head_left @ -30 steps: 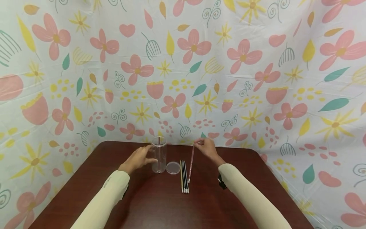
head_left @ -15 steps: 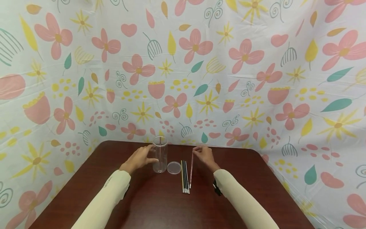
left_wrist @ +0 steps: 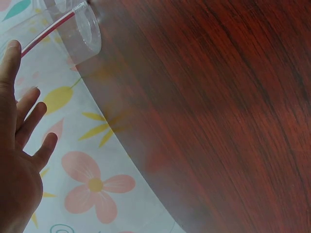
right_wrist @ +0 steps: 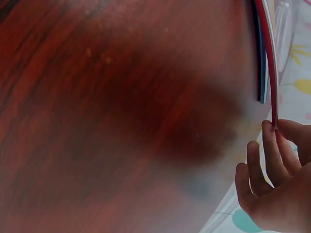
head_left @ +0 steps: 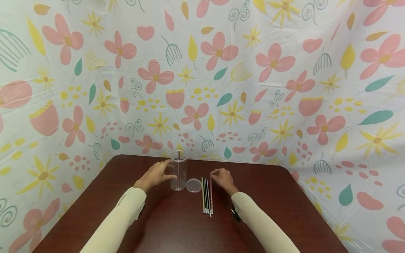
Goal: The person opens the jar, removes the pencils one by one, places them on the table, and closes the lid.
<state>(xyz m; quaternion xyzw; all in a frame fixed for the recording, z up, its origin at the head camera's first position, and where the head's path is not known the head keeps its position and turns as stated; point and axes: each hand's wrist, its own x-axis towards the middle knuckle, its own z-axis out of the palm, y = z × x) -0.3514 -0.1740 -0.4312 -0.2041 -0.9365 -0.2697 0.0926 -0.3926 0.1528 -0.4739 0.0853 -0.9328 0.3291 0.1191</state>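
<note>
A clear cylindrical jar point(head_left: 183, 177) stands upright at the table's centre-left with a reddish pencil point(head_left: 179, 172) inside. My left hand point(head_left: 154, 176) is at the jar's left side, thumb in front and fingers toward the back. In the left wrist view those fingers look loosely extended beside the jar point(left_wrist: 90, 39); firm contact cannot be told. My right hand point(head_left: 224, 180) pinches the far end of a red-pink pencil point(head_left: 211, 198) between thumb and index finger. This pencil lies along the right side of several dark and gold pencils point(head_left: 205, 196), its white eraser end toward me.
A round clear lid point(head_left: 194, 185) lies flat between the jar and the pencil row. The dark red-brown wooden table point(head_left: 177, 228) has rounded far corners. Behind it hangs a floral-print cloth point(head_left: 196, 88).
My right hand has lowered the red-pink pencil and moved it left and nearer, bringing it alongside the row. The left hand stays by the jar; the head view has shifted slightly.
</note>
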